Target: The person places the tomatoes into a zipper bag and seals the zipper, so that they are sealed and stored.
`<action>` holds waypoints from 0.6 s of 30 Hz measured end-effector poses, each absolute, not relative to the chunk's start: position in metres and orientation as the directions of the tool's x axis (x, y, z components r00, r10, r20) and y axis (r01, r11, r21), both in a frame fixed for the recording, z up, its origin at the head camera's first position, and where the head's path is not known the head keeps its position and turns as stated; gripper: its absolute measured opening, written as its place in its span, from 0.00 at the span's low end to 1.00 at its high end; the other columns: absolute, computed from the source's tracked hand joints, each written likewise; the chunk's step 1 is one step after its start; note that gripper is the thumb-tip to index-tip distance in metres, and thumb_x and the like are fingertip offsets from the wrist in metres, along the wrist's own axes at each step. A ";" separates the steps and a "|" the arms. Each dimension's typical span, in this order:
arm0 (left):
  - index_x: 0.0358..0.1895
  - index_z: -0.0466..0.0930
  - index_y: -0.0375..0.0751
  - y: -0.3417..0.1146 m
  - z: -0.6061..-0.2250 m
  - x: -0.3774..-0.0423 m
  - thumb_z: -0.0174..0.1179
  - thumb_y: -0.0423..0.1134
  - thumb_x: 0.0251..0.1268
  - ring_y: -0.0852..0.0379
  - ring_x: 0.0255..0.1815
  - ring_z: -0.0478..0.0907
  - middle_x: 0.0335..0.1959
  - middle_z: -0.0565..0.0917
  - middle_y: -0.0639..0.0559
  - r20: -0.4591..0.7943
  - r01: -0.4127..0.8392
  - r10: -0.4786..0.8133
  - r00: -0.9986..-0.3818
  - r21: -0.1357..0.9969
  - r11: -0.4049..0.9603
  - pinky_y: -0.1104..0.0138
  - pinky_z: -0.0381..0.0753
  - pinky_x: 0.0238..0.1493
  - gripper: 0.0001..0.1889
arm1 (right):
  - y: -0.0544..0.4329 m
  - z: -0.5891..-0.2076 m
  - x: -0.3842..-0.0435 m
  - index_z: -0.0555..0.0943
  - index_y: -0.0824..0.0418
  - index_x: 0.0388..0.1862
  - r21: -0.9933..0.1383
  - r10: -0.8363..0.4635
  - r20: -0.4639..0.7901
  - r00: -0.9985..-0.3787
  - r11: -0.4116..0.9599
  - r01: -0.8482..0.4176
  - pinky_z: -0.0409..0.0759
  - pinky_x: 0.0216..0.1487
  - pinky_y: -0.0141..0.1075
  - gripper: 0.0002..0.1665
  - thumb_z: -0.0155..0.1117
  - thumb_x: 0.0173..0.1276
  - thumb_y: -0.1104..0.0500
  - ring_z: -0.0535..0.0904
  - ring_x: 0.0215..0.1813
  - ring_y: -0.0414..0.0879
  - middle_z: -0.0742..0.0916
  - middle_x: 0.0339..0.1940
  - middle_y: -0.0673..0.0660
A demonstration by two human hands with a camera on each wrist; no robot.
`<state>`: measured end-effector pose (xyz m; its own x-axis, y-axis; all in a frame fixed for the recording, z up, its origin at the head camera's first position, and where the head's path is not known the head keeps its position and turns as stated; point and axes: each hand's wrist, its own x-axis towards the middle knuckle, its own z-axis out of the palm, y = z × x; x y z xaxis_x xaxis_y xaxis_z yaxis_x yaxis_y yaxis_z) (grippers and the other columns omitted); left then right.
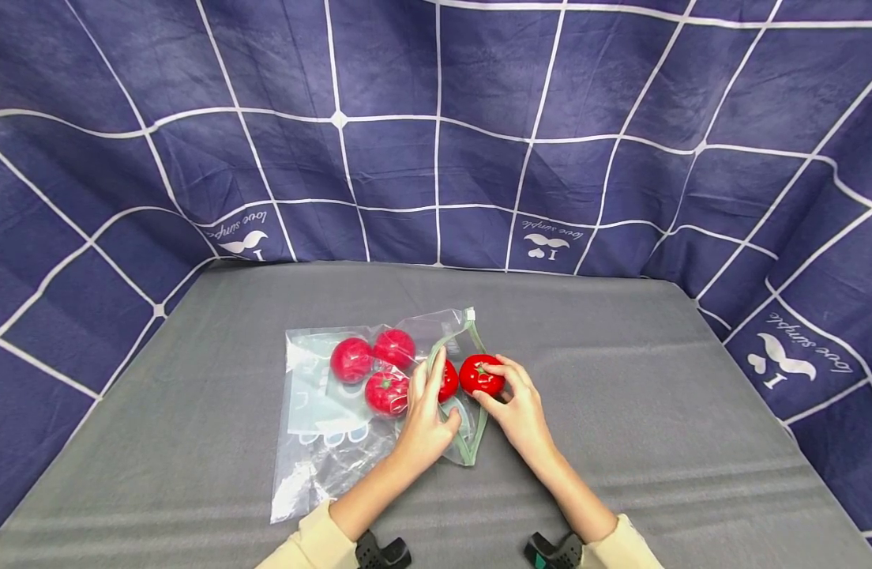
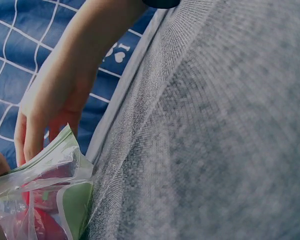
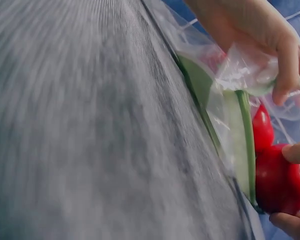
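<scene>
A clear zip bag with a green-edged mouth lies on its side, its mouth facing right. Several red tomatoes are inside it, one of them just within the mouth. My left hand is at the mouth, fingers extended and thumb spread away, keeping the upper film raised; in the right wrist view its thumb hangs beside the crumpled film. With fingertips and thumb, my right hand grips another tomato at the opening, close against the one inside. In the left wrist view the right hand reaches behind the green bag edge.
Grey cloth covers the table, with soft folds toward the front. A blue curtain with white grid lines hangs around the back and sides. Dark wrist devices show at both sleeves.
</scene>
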<state>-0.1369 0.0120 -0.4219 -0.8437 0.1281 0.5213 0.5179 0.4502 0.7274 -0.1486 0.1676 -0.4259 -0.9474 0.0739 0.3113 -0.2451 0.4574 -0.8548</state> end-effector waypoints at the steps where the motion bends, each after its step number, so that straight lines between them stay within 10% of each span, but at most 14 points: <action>1: 0.68 0.54 0.38 0.012 -0.422 -0.137 0.56 0.24 0.36 0.44 0.59 0.60 0.59 0.62 0.38 0.524 0.520 0.128 -0.842 0.725 0.452 0.48 0.65 0.54 0.45 | 0.166 -0.427 -0.149 0.79 0.62 0.46 -0.857 0.071 0.313 -0.947 0.451 -0.249 0.78 0.48 0.41 0.23 0.71 0.48 0.63 0.75 0.57 0.56 0.74 0.60 0.62; 18: 0.68 0.55 0.37 0.011 -0.422 -0.138 0.57 0.24 0.36 0.45 0.60 0.60 0.59 0.63 0.39 0.548 0.541 0.127 -0.827 0.713 0.445 0.50 0.64 0.56 0.45 | 0.173 -0.438 -0.143 0.67 0.64 0.63 -0.945 0.098 0.140 -0.985 0.311 -0.103 0.70 0.58 0.45 0.33 0.63 0.57 0.61 0.71 0.62 0.56 0.74 0.61 0.64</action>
<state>-0.1382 0.0115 -0.4221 -0.8269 0.1272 0.5477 0.5410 0.4454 0.7134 -0.1433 0.1727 -0.4380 -0.9853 0.0980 0.1399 -0.1032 0.3115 -0.9446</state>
